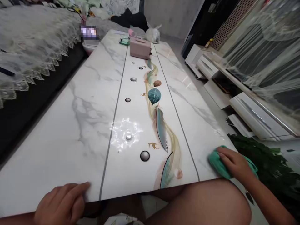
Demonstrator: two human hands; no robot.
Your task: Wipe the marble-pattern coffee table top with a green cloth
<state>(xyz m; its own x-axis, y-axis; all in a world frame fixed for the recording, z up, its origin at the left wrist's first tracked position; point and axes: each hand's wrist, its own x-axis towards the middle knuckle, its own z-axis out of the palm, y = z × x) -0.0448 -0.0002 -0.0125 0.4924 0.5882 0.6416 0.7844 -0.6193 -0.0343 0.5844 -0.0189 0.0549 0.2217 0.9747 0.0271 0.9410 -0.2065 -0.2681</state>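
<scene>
My right hand [234, 162] grips a bunched green cloth [217, 162], pressed against the near right corner of a long white marble-patterned table [89, 150]. Part of the cloth hangs out behind the wrist. At the near left edge of the same table rests my left hand [62, 203], its index finger stretched out along the top and the other fingers loosely bent, with nothing in them. A printed strip of leaves, feathers and round dots runs down the middle of the glossy top.
At the far end stand a pink tissue box [140, 48], a small green packet [124, 41] and a white plastic bag [153, 33]. A lace-covered sofa [39, 40] lines the left side. Right are a white cabinet [255, 115] and a leafy plant [260, 159].
</scene>
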